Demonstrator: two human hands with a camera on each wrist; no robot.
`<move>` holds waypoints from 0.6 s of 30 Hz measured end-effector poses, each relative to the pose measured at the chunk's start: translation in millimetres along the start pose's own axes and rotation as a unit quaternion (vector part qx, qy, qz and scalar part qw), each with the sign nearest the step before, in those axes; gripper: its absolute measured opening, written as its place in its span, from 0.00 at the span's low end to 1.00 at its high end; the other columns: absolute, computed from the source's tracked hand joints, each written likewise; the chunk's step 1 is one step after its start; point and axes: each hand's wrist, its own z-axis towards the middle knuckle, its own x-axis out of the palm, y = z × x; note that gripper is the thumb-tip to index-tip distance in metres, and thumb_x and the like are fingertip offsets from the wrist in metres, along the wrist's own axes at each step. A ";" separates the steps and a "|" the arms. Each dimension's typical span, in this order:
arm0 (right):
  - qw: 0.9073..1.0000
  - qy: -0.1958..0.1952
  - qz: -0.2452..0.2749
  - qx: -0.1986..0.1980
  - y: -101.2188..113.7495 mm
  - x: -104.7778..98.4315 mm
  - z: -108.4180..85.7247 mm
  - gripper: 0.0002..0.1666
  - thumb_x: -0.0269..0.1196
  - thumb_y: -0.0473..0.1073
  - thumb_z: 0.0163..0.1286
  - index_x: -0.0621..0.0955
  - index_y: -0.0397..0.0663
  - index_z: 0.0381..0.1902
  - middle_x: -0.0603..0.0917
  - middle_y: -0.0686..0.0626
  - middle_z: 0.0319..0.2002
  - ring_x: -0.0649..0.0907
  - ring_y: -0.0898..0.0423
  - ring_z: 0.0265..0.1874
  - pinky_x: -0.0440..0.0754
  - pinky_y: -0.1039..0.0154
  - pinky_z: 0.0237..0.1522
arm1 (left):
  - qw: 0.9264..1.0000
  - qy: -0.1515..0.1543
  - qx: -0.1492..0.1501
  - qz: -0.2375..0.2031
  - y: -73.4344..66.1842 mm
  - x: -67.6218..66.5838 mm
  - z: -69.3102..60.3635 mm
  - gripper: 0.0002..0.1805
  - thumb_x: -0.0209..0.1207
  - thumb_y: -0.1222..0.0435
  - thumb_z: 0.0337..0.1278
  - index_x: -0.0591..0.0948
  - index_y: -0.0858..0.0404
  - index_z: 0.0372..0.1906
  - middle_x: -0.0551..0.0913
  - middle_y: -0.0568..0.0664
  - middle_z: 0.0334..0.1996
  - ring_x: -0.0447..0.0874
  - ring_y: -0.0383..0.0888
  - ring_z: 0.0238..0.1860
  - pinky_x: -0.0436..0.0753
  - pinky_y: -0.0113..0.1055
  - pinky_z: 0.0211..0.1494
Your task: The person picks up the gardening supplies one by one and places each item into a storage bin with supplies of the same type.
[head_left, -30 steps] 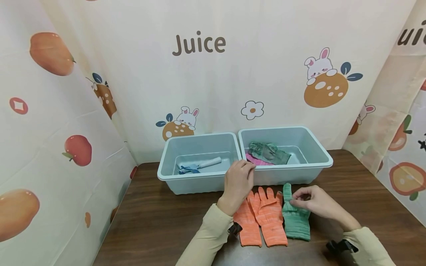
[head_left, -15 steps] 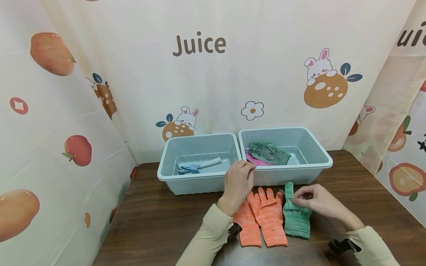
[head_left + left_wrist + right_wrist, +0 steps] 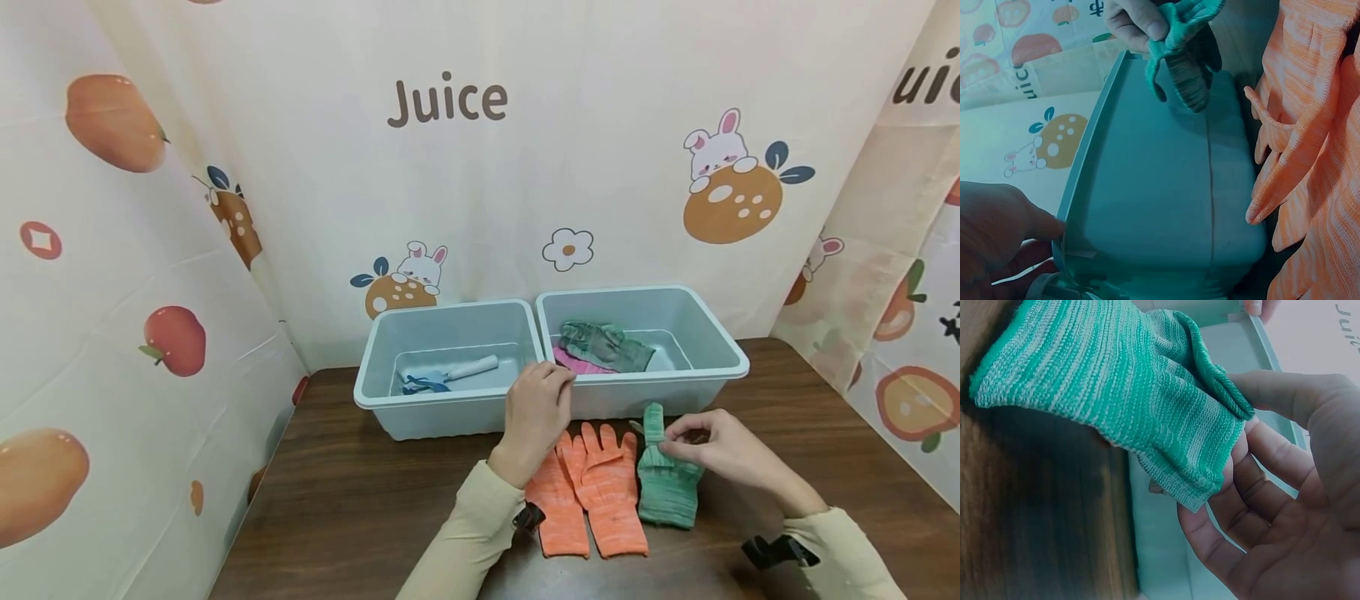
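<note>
My right fingers (image 3: 1263,497) pinch the green glove (image 3: 669,496), which has edged nearer the right tub (image 3: 637,401) my left fingers (image 3: 557,381) grip, leaving the orange gloves (image 3: 618,512) behind.

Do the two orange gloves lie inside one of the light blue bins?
No, the orange gloves lie on the brown table, in front of the light blue bins.

I see the right hand (image 3: 723,454) pinching a green glove (image 3: 667,496) at three o'clock from the orange gloves (image 3: 617,517); the left hand (image 3: 534,417) is at their eleven o'clock, by two pale-blue tubs (image 3: 442,421) toward twelve.
</note>
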 end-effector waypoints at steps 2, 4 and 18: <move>1.000 -0.002 -0.001 -0.003 0.8 -1.7 0.0 0.07 0.72 0.49 0.72 0.90 0.54 0.38 0.85 0.56 0.30 0.78 0.66 0.29 0.78 0.68 0.31 | 1.000 -0.001 0.001 -0.001 0.1 0.0 -0.2 0.05 0.69 0.64 0.69 0.94 0.53 0.42 0.91 0.43 0.37 0.88 0.41 0.41 0.89 0.30 0.47; 1.000 -0.005 -0.003 -0.006 1.9 -3.4 0.1 0.06 0.72 0.49 0.72 0.90 0.54 0.38 0.85 0.56 0.30 0.78 0.66 0.29 0.78 0.68 0.32 | 1.000 -0.002 0.001 -0.002 0.2 -0.1 -0.4 0.05 0.69 0.64 0.69 0.94 0.53 0.42 0.91 0.43 0.37 0.88 0.41 0.41 0.88 0.30 0.47; 1.000 -0.017 -0.013 -0.020 11.2 -15.0 -0.4 0.04 0.72 0.48 0.72 0.90 0.56 0.38 0.86 0.57 0.31 0.80 0.66 0.30 0.79 0.68 0.32 | 1.000 -0.002 0.003 -0.009 1.1 0.2 -0.5 0.05 0.69 0.64 0.69 0.94 0.54 0.43 0.91 0.44 0.38 0.88 0.41 0.41 0.89 0.32 0.46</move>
